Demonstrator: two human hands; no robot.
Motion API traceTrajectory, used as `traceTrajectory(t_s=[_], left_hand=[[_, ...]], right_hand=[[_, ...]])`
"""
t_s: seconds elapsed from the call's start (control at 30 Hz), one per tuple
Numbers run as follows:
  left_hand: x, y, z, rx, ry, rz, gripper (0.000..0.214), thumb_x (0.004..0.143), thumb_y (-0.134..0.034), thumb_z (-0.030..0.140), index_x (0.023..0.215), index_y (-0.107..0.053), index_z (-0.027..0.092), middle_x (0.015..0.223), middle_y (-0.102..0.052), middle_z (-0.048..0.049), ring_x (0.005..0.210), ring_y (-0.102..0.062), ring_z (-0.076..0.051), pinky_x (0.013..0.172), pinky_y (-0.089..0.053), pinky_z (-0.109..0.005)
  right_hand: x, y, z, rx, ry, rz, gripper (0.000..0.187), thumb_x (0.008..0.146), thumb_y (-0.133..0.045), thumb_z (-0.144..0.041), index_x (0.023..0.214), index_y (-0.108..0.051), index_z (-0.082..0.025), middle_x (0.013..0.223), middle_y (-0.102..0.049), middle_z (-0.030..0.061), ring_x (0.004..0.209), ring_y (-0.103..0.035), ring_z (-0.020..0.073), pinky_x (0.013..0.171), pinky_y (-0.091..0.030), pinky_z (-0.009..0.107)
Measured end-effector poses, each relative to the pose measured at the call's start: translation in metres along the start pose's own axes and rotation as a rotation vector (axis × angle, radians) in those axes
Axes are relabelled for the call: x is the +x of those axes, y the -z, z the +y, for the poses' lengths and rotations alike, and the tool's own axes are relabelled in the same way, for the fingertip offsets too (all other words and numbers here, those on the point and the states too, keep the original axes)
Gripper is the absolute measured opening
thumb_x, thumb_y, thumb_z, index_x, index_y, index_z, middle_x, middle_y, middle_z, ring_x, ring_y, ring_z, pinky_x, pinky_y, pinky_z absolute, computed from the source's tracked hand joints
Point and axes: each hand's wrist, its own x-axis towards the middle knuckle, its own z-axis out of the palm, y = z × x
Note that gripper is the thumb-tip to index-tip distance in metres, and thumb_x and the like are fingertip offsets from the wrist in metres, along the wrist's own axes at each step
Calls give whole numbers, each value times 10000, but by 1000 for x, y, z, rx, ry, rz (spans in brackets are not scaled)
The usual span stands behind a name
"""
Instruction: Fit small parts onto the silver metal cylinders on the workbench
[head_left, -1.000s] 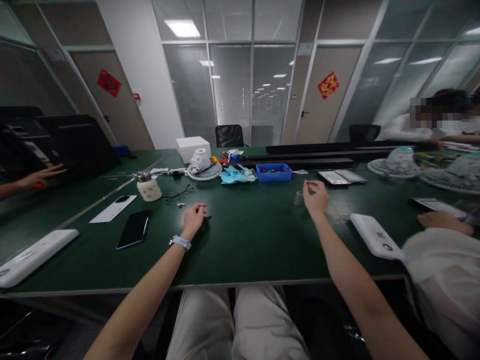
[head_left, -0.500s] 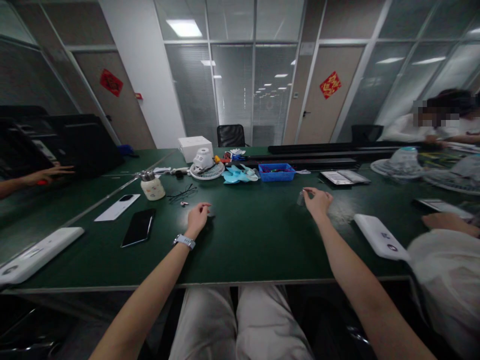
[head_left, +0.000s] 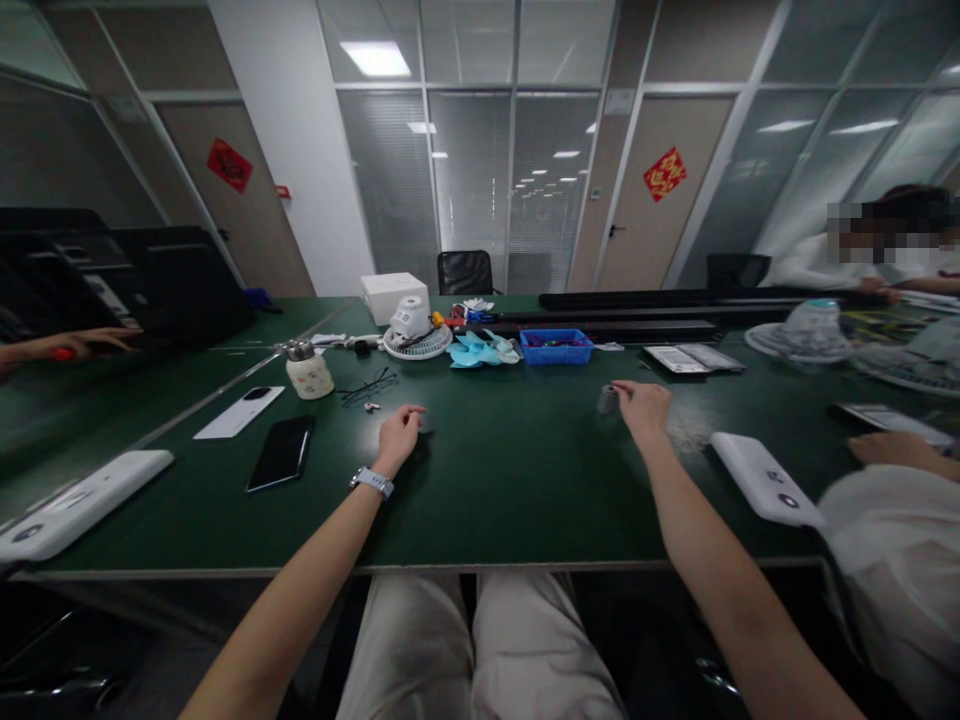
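My right hand [head_left: 643,408] pinches a small grey metallic cylinder [head_left: 607,400] by its top, between thumb and fingertips. The cylinder stands upright at the table surface; I cannot tell whether it touches. My left hand [head_left: 400,436] rests low over the green table, loosely curled, fingers partly stretched forward, with nothing visible in it. Close to its left lies a small white-and-pink earbud [head_left: 372,407]. Behind that are folded glasses [head_left: 367,384] and a cream flask [head_left: 309,372]. Between my two hands is bare table [head_left: 510,450].
A blue tray [head_left: 556,347], light-blue fan blades [head_left: 480,348] and a white fan part [head_left: 414,328] line the back. Phones [head_left: 280,455] lie left. White devices sit at far left [head_left: 82,508] and right [head_left: 763,478]. A co-worker's arm [head_left: 900,453] is at right, another's hand [head_left: 97,342] at left.
My view has shifted slightly. The right hand still grips the cylinder, more of which now shows. My left hand stays in place. The co-worker's hand at far left has moved a little left.
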Motion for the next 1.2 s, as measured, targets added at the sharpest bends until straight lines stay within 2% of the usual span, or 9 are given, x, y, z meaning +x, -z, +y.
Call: traceTrajectory(t_s=[0.4,0.63,0.83,0.93,1.03,1.2], left_hand=[[2,-2,-5,-16,-1,1,343,817,-398,272,985,-685,189,798,-697,-46,752,-629,-177,677,-434,-253],[3,-3,-6,2,-8,-5,341,818,-398,260,989,-682,178,795,-695,-46,766,-627,-177,679,-432,-249],[1,-3,-5,-29,-10,3,328,822,-400,247,973,-683,180,780,-690,-38,724,-618,-165,661,-424,-247],[1,-4,-5,-44,-18,15,318,823,-406,233,966,-685,178,763,-686,-34,714,-617,-158,662,-429,-241],[2,-6,-7,-66,-28,22,314,829,-408,228,967,-685,170,760,-685,-38,730,-623,-153,673,-434,-235],[1,-8,-7,-52,-24,2,303,843,-409,232,967,-682,184,769,-688,-27,706,-614,-137,659,-426,-223]], right_hand=[[0,-1,-2,-17,46,6,300,839,-463,-202,995,-715,-155,934,-713,128,875,-613,246,895,-349,406],[1,3,-4,-107,155,-51,317,845,-450,-195,1019,-714,-178,962,-707,118,896,-621,248,835,-395,382],[-2,1,-2,-161,161,-67,326,850,-447,-269,1033,-706,-196,983,-701,107,898,-623,254,779,-423,377],[-2,-2,1,-128,165,-49,332,836,-479,-326,1068,-684,-205,1074,-675,107,968,-598,256,851,-395,409],[-4,0,3,-102,116,21,388,833,-485,-384,1146,-634,-212,1165,-624,131,1057,-546,279,920,-323,460],[-15,3,12,-4,-103,129,627,815,-472,-418,1362,-406,-118,1233,-523,247,1154,-467,361,837,-372,468]])
